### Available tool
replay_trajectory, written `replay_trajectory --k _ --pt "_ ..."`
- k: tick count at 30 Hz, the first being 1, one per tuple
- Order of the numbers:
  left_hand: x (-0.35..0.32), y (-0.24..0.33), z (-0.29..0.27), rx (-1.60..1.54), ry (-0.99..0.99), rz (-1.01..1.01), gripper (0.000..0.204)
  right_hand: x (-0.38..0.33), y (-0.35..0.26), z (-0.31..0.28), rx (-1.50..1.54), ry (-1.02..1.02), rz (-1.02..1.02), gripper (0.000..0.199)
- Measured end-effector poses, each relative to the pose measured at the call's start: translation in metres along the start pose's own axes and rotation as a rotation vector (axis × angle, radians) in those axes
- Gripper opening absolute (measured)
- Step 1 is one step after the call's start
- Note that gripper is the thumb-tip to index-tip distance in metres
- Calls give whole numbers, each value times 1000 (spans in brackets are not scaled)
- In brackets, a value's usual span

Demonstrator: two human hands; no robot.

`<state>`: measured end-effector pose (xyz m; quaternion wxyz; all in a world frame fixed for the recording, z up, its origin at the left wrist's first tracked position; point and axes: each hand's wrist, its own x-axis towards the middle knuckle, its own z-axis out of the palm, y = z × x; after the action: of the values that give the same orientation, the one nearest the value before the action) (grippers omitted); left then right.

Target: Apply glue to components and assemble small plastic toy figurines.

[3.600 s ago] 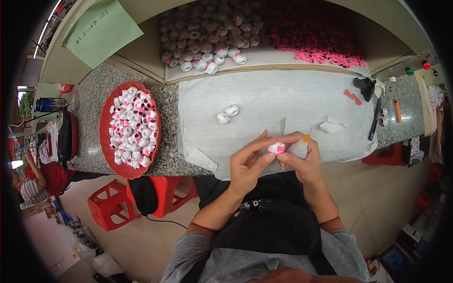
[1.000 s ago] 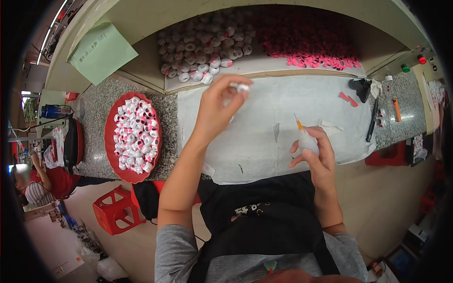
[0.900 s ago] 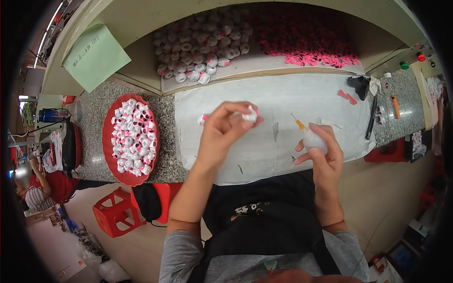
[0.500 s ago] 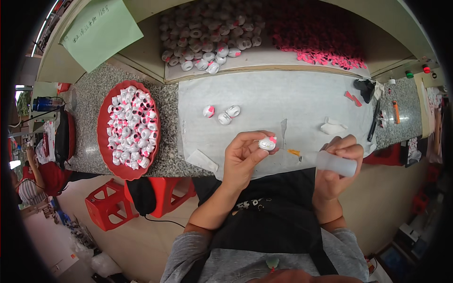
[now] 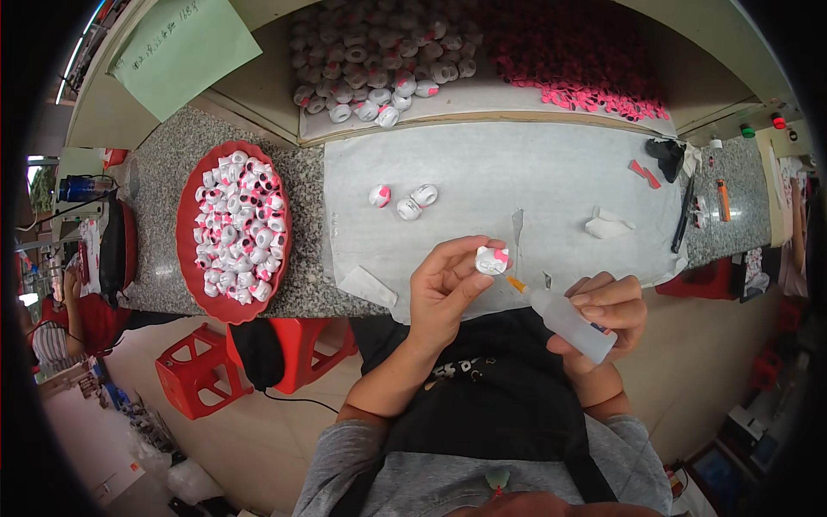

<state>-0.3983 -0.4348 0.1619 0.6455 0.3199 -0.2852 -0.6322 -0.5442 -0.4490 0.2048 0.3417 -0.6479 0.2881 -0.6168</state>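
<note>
Between the thumb and fingers of my left hand [image 5: 444, 284] is a small white toy head [image 5: 492, 260] with a pink patch. My right hand [image 5: 613, 312] grips a translucent squeeze bottle [image 5: 575, 327], tilted so its thin orange-based nozzle [image 5: 517, 284] points up and left at the toy head. The tip is very close to the head; whether it touches, I cannot tell. Beyond my left hand, a white toy head with pink [image 5: 380, 196] lies beside two more white heads [image 5: 416, 203] on the white sheet [image 5: 465, 172].
A red scalloped tray [image 5: 186, 250] full of white and pink pieces stands at the left. White heads [image 5: 370, 86] and pink pieces [image 5: 586, 99] are heaped on the shelf behind. Crumpled tissue [image 5: 608, 224], a black pen [image 5: 683, 215] and an orange stick [image 5: 723, 201] lie right.
My right hand has turned the squeeze bottle and brought its nozzle up to the toy head. The toy head has tilted in my left hand, which stays nearly in place.
</note>
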Motion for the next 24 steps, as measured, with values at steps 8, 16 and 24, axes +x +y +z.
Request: replay_trajectory --k 8,16,24 --pt "-2 -1 2 19 -1 -16 32 -1 -2 -4 -21 -36 -4 38" --pt "-2 -2 3 14 26 -1 32 1 -2 -6 -36 -38 -29 37" --pt "-2 -2 3 25 13 -31 32 -1 -1 -5 -34 -32 -13 38"
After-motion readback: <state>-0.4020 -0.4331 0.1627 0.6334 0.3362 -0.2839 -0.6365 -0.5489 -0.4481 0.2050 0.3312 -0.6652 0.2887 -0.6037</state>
